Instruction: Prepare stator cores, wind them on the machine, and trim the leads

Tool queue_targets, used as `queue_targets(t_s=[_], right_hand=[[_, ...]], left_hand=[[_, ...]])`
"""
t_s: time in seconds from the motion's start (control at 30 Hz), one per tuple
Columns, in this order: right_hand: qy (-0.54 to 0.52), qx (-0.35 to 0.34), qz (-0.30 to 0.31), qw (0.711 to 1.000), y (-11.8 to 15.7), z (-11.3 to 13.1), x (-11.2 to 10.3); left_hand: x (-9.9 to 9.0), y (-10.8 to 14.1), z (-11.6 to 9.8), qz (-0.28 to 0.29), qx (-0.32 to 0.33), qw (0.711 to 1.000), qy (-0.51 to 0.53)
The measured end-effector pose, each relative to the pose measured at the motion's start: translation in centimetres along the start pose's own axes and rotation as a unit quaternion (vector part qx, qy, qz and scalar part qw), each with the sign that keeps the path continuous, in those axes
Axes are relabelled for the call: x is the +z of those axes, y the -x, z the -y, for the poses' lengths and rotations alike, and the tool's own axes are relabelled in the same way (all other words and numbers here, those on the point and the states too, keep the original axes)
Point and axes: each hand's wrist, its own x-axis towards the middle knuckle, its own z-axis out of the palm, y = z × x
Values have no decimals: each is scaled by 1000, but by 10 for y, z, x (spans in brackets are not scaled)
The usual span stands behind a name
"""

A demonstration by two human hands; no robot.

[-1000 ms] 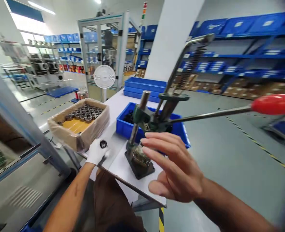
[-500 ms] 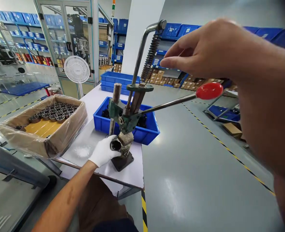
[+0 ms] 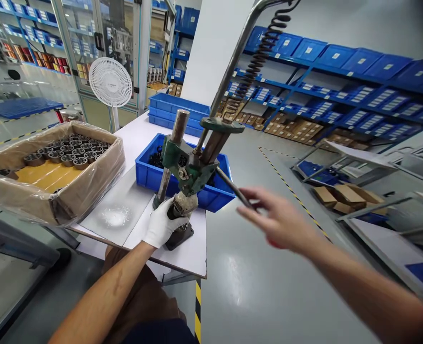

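A green hand press (image 3: pixel 188 167) stands at the table's right end, its metal lever (image 3: pixel 233 185) slanting down to the right. My left hand (image 3: pixel 161 223), in a white glove, is closed around a dark cylindrical part (image 3: pixel 178 210) beneath the press head. The part sits against the press's lower block, above its dark base (image 3: pixel 180 237). My bare right hand (image 3: pixel 274 217) is wrapped round the lever's end, somewhat blurred, and a bit of the red knob (image 3: pixel 275 243) shows under the palm.
A plastic-lined box (image 3: pixel 89 184) of round metal parts stands at the left. Behind the press is a blue bin (image 3: pixel 145 177) with black parts; stacked blue trays (image 3: pixel 179 107) and a white fan (image 3: pixel 110 82) are farther back. White powder (image 3: pixel 115 216) lies on the table.
My right hand has come down from above the lever and taken hold of its end. The lever has swung downward. My left hand has moved the part in under the press head.
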Motion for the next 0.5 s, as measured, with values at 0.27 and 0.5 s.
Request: queue_targets(t_s=[0.27,0.5], right_hand=[[-176,75,87,978,-2,-53,113],[-139,11,-133,981,-20,-65,162]], left_hand=[[1,2,-1,16,-12,999,40],[1,2,-4,5,0,999,32]])
